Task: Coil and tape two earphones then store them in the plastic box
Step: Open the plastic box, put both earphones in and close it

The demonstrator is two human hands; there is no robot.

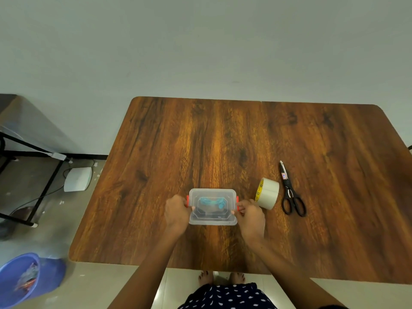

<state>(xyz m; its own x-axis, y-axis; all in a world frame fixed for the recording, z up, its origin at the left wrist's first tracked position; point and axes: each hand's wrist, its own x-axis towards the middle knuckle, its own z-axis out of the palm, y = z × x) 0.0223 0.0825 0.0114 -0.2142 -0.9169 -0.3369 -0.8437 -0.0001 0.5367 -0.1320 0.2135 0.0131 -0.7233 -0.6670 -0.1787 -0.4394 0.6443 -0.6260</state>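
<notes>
A small clear plastic box (213, 220) with its lid on stands on the wooden table (223, 141), near the front edge. Through the lid I see a coiled blue earphone (211, 201) and a dark coiled earphone (211, 217) below it. My left hand (177, 211) grips the box's left side, fingers curled at the red latch (188, 200). My right hand (250, 214) grips the right side, fingers on the other red latch (237, 200).
A roll of clear tape (267, 192) stands on edge just right of the box. Black-handled scissors (291, 192) lie further right. A blue bucket (26, 277) sits on the floor at the lower left, and a black metal frame (33, 175) stands to the left.
</notes>
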